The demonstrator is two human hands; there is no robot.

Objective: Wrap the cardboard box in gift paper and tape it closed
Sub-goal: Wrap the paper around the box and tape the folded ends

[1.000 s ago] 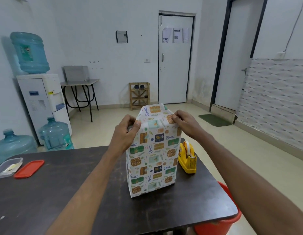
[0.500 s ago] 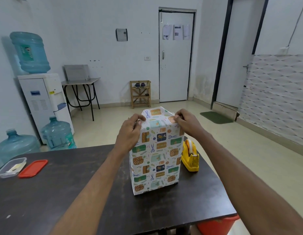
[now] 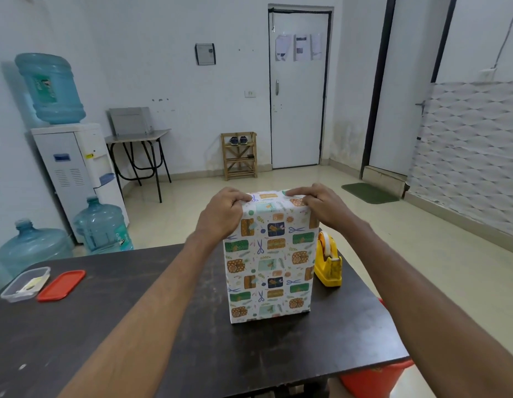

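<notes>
left hand [image 3: 223, 214]: arm stretched forward, fingers curled on top left edge of box [image 3: 269, 262] | right hand [image 3: 325, 208]: same, fingers grip top right edge

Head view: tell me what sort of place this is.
Probably a plain office or break room: a water dispenser with spare water jugs on the floor, printed notices on the white door, and a small wooden shoe rack beside it.

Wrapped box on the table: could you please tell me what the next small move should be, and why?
Probably free the right hand to fetch the yellow tape dispenser beside the wrapped box, the left hand holding the fold; both grip its top, no tape visible there.
</notes>
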